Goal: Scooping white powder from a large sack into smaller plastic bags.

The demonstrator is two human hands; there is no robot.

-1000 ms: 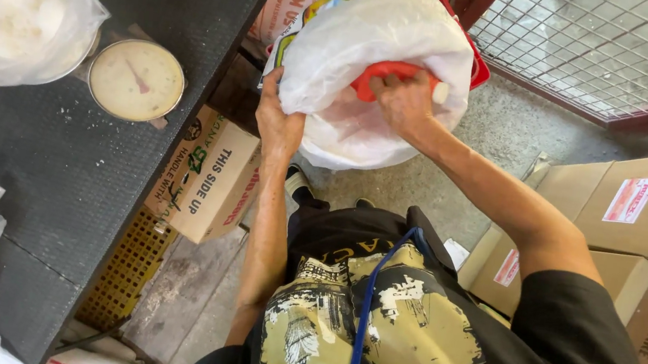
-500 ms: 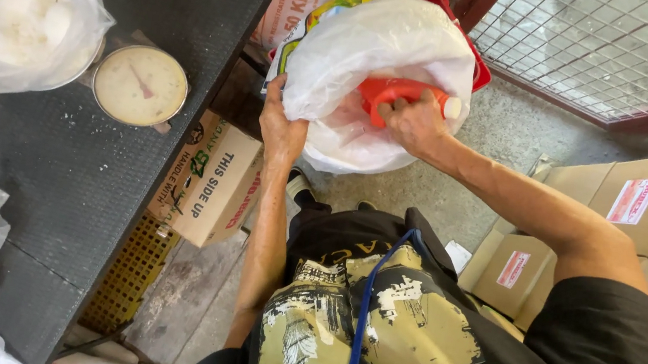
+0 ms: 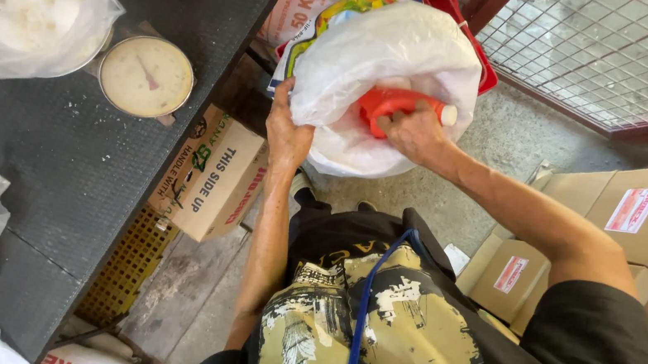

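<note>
White, crinkled plastic forms a large open sack [image 3: 407, 59], its mouth turned toward the camera, standing on the floor beside a dark table [image 3: 91, 176] and against a red crate [image 3: 480, 73]. Inside the mouth sits one orange-red scoop [image 3: 391, 103] with a pale handle tip. One round dial scale [image 3: 145, 77] stands on the table, next to one clear bag of white lumps [image 3: 27, 1]. Several cardboard boxes [image 3: 216, 180] lie around. The left hand [image 3: 289, 131], arm stretched forward, pinches the sack's rim. The right hand [image 3: 414, 134], elbow bent, is closed around the scoop.
</note>
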